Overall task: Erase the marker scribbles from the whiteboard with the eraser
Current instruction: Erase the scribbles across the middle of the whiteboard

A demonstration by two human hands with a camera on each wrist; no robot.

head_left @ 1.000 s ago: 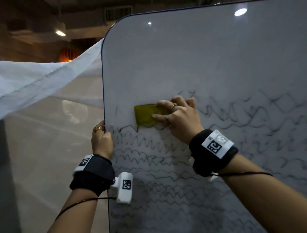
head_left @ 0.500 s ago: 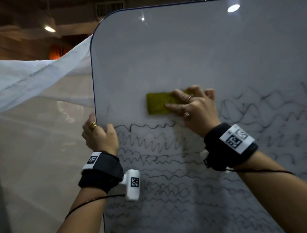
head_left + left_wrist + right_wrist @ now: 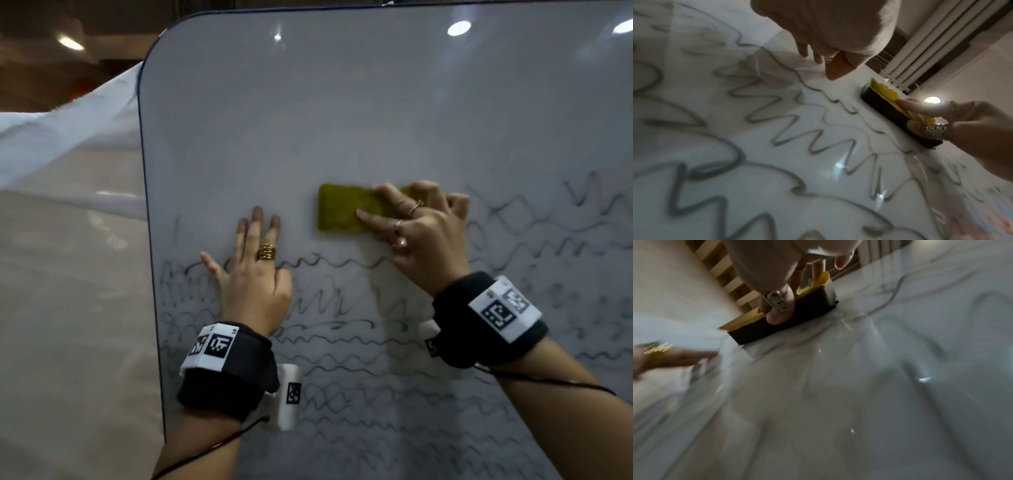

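At left of the frame hangs a white sheet (image 3: pixel 65 144). Next, the left hand (image 3: pixel 255 274) lies flat, fingers (image 3: pixel 257 222) straight, on the whiteboard (image 3: pixel 342 102), holding nothing. Right of it the right hand (image 3: pixel 424 236) pinches the yellow eraser (image 3: pixel 342 212) against the board at centre frame, its long axis level. Unerased scribbles (image 3: pixel 548 233) lie just right of and below the eraser, so that hand likely sweeps rightward. Ceiling lights reflect at upper right.
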